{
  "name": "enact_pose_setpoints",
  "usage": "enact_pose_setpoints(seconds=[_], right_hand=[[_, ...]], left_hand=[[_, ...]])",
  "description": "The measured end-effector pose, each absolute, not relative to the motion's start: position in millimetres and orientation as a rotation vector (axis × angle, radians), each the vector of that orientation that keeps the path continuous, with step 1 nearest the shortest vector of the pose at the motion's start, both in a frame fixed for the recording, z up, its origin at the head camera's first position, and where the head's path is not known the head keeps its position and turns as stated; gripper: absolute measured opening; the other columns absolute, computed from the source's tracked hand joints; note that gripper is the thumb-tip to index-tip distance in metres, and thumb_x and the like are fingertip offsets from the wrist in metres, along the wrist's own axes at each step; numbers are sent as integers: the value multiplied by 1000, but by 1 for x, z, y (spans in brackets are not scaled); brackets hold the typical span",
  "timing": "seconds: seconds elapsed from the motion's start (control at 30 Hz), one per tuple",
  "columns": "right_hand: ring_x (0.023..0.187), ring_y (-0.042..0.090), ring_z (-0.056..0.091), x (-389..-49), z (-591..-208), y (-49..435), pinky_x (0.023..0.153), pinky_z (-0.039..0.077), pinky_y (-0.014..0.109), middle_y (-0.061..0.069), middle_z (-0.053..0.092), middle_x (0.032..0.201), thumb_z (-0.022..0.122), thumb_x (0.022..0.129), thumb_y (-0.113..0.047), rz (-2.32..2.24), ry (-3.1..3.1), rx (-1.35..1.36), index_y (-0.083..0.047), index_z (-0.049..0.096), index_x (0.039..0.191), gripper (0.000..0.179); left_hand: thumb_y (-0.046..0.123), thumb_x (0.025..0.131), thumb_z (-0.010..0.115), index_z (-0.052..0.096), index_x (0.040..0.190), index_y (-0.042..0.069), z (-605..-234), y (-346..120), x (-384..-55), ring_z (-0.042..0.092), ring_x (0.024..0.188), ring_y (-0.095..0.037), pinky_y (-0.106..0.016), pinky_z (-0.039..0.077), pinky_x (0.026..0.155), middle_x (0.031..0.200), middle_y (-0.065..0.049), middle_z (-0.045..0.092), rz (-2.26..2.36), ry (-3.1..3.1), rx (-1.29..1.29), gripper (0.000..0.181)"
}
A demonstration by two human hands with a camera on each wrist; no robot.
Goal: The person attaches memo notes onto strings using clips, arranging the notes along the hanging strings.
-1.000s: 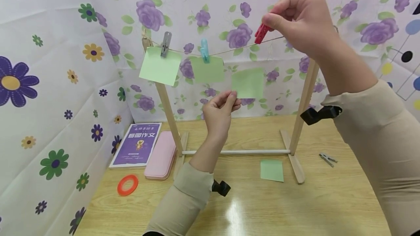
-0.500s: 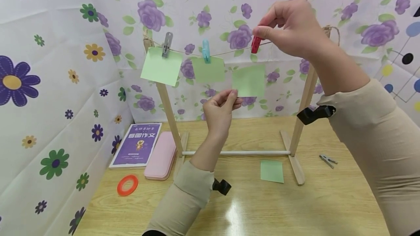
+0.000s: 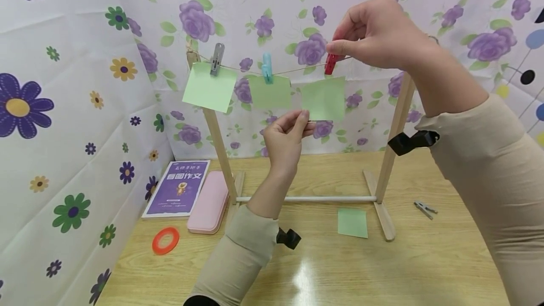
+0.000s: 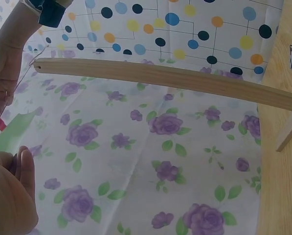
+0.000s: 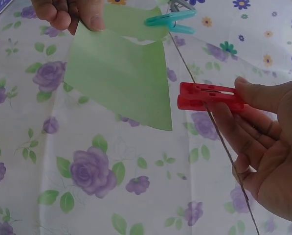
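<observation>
My left hand [image 3: 286,140] pinches the lower left corner of a green paper square [image 3: 324,99], holding it upright just below the string. In the head view my right hand [image 3: 378,34] grips a red clothespin [image 3: 331,63] between thumb and fingers. The right wrist view shows that clothespin [image 5: 207,96] lying across the string [image 5: 224,142], with a gap between its tip and the paper's edge. To the left, a grey clothespin [image 3: 217,59] and a blue clothespin [image 3: 267,68] each hold a green paper [image 3: 209,88] on the string.
A wooden frame [image 3: 395,136] carries the string. On the table lie another green paper [image 3: 352,223], a loose grey clothespin [image 3: 425,209], an orange ring [image 3: 165,241], a pink case [image 3: 209,202] and a purple book [image 3: 177,188]. Flowered cloth [image 3: 238,8] hangs behind.
My right hand has brought the red clothespin down and slightly left onto the string. My left hand has raised the green paper a little, closer beneath the clothespin.
</observation>
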State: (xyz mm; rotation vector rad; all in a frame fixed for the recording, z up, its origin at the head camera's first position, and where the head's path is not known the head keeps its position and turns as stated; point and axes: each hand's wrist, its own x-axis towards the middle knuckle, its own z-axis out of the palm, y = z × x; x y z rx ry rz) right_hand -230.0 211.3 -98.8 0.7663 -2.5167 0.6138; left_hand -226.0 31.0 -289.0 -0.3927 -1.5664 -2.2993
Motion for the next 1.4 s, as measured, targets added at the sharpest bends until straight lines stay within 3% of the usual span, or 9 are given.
enact_pose_setpoints(seconds=[0.3,0.47,0.6,0.8,1.4], right_hand=[[83,10,64,-226,-96,205,64,48,19,9,76,95,72,96,-29,569,-2544,728,-5,76,97,25],[85,18,65,-226,-98,204,62,48,18,10,76,100,72,96,-29,552,-2532,717,-4,76,95,25],[82,16,63,-226,-100,204,59,48,18,9,75,101,72,97,-30,552,-2545,716,-5,76,95,25],[90,17,65,-227,-102,204,64,49,20,9,75,101,73,96,-30,590,-2572,730,-6,76,94,25],[103,20,62,-229,-106,206,78,47,27,8,76,96,75,95,-28,643,-2597,777,-6,75,100,23]], left_hand=[[14,96,73,73,104,-5,-284,32,-226,73,73,-15,-33,64,74,95,-26,71,-2299,-1560,-381,21],[14,95,73,73,104,-5,-282,33,-227,73,72,-15,-32,64,73,91,-20,72,-2313,-1550,-375,21],[14,95,74,73,104,-6,-281,33,-227,73,71,-15,-32,64,72,89,-16,73,-2323,-1541,-374,21],[11,95,73,72,103,-7,-280,34,-227,73,71,-14,-31,64,72,90,-19,72,-2333,-1519,-403,20],[8,96,71,70,106,-10,-283,31,-230,73,72,-13,-32,64,74,88,-11,73,-2334,-1508,-432,20]])
